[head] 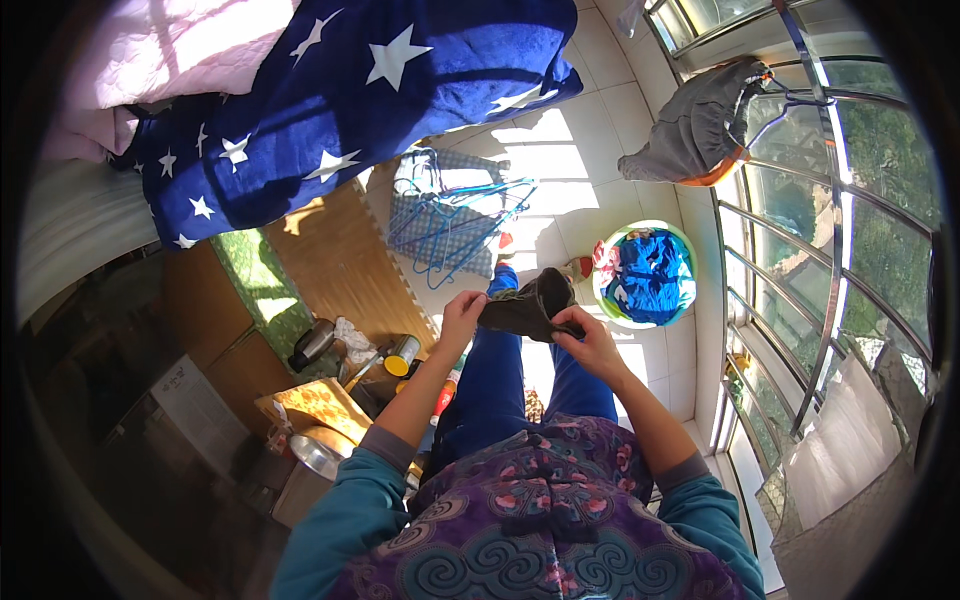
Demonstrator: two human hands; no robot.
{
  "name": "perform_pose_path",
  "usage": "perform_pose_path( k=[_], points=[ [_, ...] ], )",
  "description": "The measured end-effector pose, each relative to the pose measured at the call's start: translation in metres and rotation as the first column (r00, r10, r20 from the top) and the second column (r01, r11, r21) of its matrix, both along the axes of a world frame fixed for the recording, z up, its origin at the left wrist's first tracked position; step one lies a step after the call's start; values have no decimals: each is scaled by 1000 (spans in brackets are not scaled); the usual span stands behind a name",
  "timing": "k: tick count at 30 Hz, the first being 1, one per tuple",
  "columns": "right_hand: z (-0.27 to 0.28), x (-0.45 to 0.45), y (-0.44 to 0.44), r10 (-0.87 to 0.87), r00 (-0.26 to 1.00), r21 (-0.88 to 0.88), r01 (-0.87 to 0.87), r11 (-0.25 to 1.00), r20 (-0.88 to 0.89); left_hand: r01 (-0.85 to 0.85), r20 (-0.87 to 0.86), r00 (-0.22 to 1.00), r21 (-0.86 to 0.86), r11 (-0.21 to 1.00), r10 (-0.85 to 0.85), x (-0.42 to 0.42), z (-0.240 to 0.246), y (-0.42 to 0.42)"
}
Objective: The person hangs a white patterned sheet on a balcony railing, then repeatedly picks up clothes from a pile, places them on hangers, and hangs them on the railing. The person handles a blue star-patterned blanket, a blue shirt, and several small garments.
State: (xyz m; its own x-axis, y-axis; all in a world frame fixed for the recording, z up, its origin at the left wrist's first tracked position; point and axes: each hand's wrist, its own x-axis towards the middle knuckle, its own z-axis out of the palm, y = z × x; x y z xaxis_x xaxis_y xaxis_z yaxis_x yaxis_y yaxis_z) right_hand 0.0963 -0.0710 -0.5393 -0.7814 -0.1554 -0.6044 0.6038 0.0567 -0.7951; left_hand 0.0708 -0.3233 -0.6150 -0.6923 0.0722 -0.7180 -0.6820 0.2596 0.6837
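Between my two hands a dark brown-black cloth item (519, 313) is stretched out in front of my legs. It has an opening at its right end, but I cannot tell what kind of garment it is. My left hand (463, 319) pinches its left end between thumb and fingers. At the other end, my right hand (589, 345) grips the edge just below the opening. Beyond and to the right of the cloth stands a pale green basin (598, 289) on the floor, holding blue and other coloured laundry (654, 271).
Blue plastic hangers (442, 232) lie on a checked cloth (480, 255) ahead. A grey garment (686, 124) hangs on a hanger at the metal window bars (829, 225). Star-patterned blue bedding (450, 97) hangs at upper left. A thermos (313, 345) and a metal bowl (315, 456) are at left.
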Motion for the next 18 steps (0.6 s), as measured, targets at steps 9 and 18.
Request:
perform_pose_path(
  k=[9,18],
  points=[
    [-53,-6,-46,-98,976,74,85,994,193,313,151,939,-751,581,-311,-64,-200,-83],
    [-133,-22,-58,-209,942,231,150,961,262,359,206,903,-844,399,-376,-95,-301,-95]
  ],
)
